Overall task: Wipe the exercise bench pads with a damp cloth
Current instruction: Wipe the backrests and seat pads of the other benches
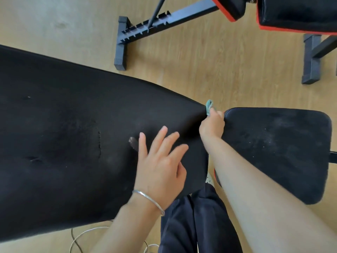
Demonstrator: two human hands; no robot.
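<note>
Cloth (209,105) is held bunched in the right grip (212,126), fingers curled round it. It's right at the far corner of the back pad (63,134), where the gap to the seat pad (282,152) opens. Only a bit of teal is seen poking out past the knuckles, touching the back pad's edge; damp or not can't be told.

Left grip (160,168) is released, fingers spread and laid flat on the back pad near its end, and a silver bangle (149,198) is worn at the wrist. A brownish scuff (134,143) is seen on the pad just beside the little finger. Seat pad is speckled with pale flecks.

A second bench (291,13) with red trim is parked at top right, well apart, its black frame (155,24) set on the wooden floor (218,61). Cables (82,238) are looped on the floor by the back pad's near edge, and dark trousers (191,225) are seen below the arms.
</note>
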